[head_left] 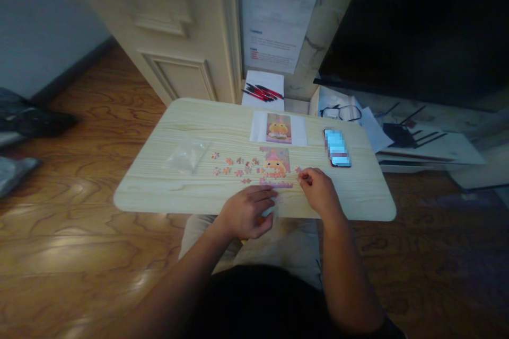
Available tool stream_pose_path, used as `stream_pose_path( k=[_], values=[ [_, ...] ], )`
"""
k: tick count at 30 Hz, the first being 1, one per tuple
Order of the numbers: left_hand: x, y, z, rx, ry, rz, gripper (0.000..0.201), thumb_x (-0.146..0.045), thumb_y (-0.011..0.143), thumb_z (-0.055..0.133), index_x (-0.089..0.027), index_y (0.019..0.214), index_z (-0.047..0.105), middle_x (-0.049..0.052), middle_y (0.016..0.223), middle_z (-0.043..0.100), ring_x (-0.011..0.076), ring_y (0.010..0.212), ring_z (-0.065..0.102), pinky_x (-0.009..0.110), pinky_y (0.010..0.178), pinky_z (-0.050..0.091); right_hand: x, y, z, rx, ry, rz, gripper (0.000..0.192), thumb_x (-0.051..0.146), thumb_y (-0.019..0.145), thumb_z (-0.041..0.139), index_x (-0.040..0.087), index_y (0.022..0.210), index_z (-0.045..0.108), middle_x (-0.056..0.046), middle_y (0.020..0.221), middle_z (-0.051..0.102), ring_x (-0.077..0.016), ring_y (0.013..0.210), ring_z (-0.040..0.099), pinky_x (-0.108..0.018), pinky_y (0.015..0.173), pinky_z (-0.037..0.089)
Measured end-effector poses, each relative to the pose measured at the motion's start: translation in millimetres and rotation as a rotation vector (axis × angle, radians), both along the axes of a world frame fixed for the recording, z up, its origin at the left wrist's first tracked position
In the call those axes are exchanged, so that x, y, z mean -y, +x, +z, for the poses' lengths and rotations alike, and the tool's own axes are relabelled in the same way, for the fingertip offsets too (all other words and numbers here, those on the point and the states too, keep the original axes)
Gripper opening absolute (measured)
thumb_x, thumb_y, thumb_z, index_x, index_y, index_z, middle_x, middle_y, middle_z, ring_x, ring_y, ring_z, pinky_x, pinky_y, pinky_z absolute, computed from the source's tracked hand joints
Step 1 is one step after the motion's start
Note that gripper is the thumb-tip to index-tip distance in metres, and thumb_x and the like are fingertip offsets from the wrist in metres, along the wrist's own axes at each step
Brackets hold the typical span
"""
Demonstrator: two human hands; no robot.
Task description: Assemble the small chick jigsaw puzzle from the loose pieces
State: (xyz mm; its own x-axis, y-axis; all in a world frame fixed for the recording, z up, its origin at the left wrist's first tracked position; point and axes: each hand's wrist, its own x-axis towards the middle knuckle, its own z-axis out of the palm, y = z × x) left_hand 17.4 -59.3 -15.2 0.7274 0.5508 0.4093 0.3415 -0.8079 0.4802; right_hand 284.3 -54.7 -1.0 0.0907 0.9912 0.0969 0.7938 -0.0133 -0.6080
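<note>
1. A person sits at a pale wood-grain table (159, 190), seen from above, with both forearms reaching in from the near side.
2. On the table, in front of the person and just right of the middle, lies a partly assembled jigsaw puzzle (281, 156). It shows a yellow-orange figure with a pink pointed top; gaps remain in its left and lower parts.
3. The right hand (319, 189) is beside the puzzle's lower right side. Its thumb and index finger are pinched together at a small puzzle piece (298, 169).
4. The left hand (248, 212) is over the table's near edge, fingertips by the puzzle's bottom border. Its fingers are loosely bent, and the thumb stands apart from them, with no piece visible between.
5. Loose pieces (238, 173) are scattered to the left of the puzzle, mostly in two uneven rows.
6. Left of those pieces lies a crumpled clear plastic bag (186, 155).
7. Beyond the puzzle, a white sheet (258, 127) bears a printed picture (279, 128) of a similar figure.
8. A phone (338, 148) with a lit, pixelated screen lies near the table's right end.
9. Past the far edge, red and black pens (263, 92) rest on white paper (274, 80).
</note>
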Motion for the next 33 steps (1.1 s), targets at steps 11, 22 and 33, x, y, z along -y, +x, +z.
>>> stream_pose_path(
  k=[11,22,33],
  values=[
    [1.0,-0.6,2.2,-0.005,-0.008,-0.002,0.027,-0.027,0.081,0.065,-0.02,0.105,0.075,0.008,0.128,0.075,0.0293,0.125,0.068,0.05,0.107,0.059,0.5,0.4,1.2,-0.007,-0.003,-0.004,0.01,0.017,0.091,0.064,0.022,0.094,0.072,-0.005,0.096,0.071,-0.0193,0.083,0.067,-0.033,0.079,0.053],
    [0.1,-0.9,0.4,0.031,-0.011,-0.003,0.027,-0.026,0.081,0.065,-0.021,0.105,0.075,0.008,0.126,0.075,0.0276,0.125,0.068,0.05,0.107,0.059,-0.5,1.9,-1.0,-0.019,-0.012,-0.01,0.013,0.016,0.09,0.066,0.022,0.096,0.075,-0.006,0.098,0.075,-0.0197,0.085,0.069,-0.034,0.082,0.054],
    [-1.3,0.1,4.4,0.005,0.008,0.046,0.037,-0.03,0.079,0.068,-0.021,0.114,0.075,0.011,0.132,0.072,0.0315,0.125,0.068,0.054,0.104,0.059,0.6,2.0,-0.5,-0.025,-0.004,-0.008,0.012,0.019,0.091,0.065,0.023,0.096,0.075,-0.006,0.098,0.075,-0.0206,0.086,0.069,-0.034,0.082,0.055]
  ],
)
